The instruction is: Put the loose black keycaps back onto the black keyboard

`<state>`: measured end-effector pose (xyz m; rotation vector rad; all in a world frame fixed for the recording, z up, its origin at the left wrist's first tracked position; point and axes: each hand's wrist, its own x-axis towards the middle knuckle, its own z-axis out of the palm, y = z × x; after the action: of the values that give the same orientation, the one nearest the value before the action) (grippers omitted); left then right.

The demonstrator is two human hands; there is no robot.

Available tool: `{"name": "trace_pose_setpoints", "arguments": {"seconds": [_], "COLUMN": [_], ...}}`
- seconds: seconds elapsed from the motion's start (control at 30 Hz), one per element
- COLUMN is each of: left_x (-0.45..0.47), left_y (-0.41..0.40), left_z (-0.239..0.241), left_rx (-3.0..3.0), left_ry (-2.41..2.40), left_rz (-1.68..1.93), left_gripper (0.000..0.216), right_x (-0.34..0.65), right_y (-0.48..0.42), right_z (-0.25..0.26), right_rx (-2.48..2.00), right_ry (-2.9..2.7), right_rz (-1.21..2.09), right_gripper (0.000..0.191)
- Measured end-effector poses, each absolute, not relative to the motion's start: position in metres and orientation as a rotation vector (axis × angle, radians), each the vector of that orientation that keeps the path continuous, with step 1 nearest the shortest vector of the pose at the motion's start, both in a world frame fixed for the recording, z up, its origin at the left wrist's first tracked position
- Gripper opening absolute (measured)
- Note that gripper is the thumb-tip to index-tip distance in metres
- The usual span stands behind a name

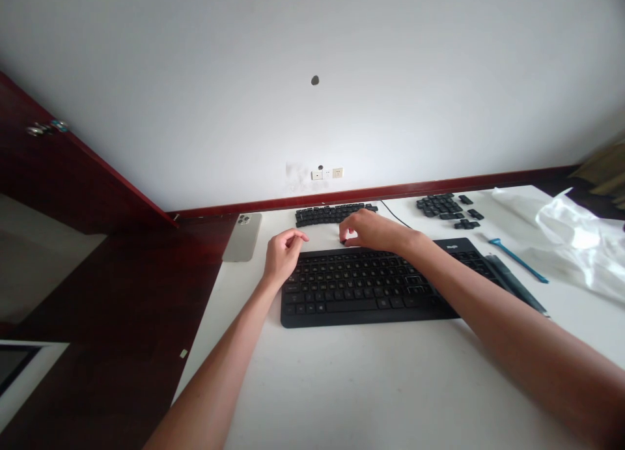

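A black keyboard [351, 314] lies on the white table, with the switch bases bare across its upper rows and keycaps still on its lower rows. My right hand [374, 230] is above the keyboard's back edge, thumb and fingers pinched on a small black keycap [344, 242]. At the keyboard's back left corner, my left hand [283, 256] is closed, its fingers curled towards the thumb. What it holds, if anything, is hidden. Rows of loose black keycaps [317, 215] lie behind the keyboard, partly covered by my right hand.
More loose keycaps [437, 206] lie at the back right. A blue tool [520, 261] and a dark strip-like object [515, 286] lie to the right, near clear plastic wrapping [581, 235]. A phone [243, 238] lies at the left edge. A thin cable [394, 215] runs behind the keyboard.
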<state>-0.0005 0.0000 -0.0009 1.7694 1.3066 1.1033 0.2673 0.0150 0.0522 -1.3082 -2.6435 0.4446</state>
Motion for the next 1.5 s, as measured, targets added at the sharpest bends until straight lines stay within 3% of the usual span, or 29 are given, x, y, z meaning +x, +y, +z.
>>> {"name": "trace_pose_setpoints", "arguments": {"seconds": [0.3,0.5,0.8,1.5], "left_x": [0.0,0.0,0.0,0.0], "left_y": [-0.001,0.0,0.0,0.0], "left_z": [0.0,0.0,-0.001,0.003], "left_rx": [1.766,1.771,1.783,1.846], "left_ry": [1.306,1.287,1.296,1.351], "left_rz": [1.107,1.119,1.116,1.103], "left_gripper": [0.022,0.022,0.022,0.023], "right_x": [0.262,0.268,0.316,0.343], "right_y": [0.012,0.002,-0.069,-0.091], "right_z": [0.053,0.076,0.065,0.043], "right_rx": [-1.292,-1.196,-1.192,-1.156], "right_ry": [-2.629,-2.438,-2.307,-2.363], "right_rz": [0.416,0.462,0.727,0.532], "right_gripper": [0.017,0.005,0.016,0.015]}}
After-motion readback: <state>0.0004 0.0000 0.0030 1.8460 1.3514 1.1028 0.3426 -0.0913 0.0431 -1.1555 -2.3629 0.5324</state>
